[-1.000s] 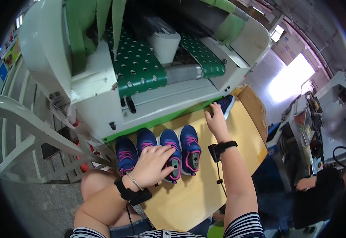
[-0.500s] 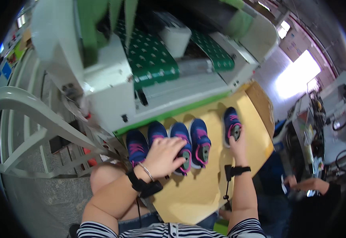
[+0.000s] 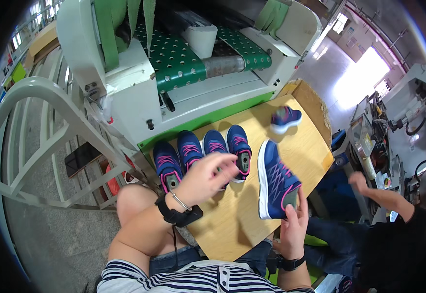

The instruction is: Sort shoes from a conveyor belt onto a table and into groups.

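Observation:
My right hand [image 3: 293, 229] grips a navy sneaker [image 3: 274, 178] by its heel, above the board's near right part. Its toe points away from me, and its white sole faces left. My left hand [image 3: 208, 176] hovers with parted fingers over a row of several navy sneakers with pink laces, seemingly holding nothing. It partly hides the heels of the middle ones. At the row's left end a sneaker [image 3: 165, 157] stands upright; the right-end sneaker [image 3: 239, 144] shows its grey-green insole. Another sneaker [image 3: 286, 119], blurred, is at the board's far right.
The wooden board [image 3: 223, 234] adjoins a white machine with a green perforated belt [image 3: 179, 73]. A cardboard edge [image 3: 315, 110] rises at the right. White metal rails [image 3: 52, 141] stand left, with a dark phone-like slab [image 3: 82, 158] there. A co-worker's arm [image 3: 384, 195] reaches in at right.
My right hand has raised a sneaker off the board and brought it nearer, tilted. My left hand has shifted slightly. A blurred sneaker now appears at the far right.

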`<state>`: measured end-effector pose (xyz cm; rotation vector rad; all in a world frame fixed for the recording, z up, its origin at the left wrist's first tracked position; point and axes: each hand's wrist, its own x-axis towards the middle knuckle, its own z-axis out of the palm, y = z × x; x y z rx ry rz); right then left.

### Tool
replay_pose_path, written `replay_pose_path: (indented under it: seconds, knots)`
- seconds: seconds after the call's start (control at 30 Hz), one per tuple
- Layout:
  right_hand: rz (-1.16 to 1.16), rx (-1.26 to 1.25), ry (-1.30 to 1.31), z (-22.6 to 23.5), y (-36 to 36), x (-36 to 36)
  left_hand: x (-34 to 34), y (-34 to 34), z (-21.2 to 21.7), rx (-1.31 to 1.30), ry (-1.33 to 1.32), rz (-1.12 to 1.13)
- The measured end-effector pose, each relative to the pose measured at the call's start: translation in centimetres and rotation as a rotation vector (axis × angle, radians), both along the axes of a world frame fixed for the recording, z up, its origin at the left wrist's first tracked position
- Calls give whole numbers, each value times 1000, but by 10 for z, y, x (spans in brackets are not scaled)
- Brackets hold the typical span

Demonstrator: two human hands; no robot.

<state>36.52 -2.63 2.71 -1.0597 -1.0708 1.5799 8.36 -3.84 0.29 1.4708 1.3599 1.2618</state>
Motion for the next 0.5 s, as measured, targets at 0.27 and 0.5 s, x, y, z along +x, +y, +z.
replay_pose_path:
  seconds: [0.27, 0.5]
  knots:
    - [232, 575, -391, 17, 34, -82, -10, 12, 13, 63, -985, -487]
    - [213, 344, -430, -109, 88, -112, -97, 65, 8, 309, -1209, -1]
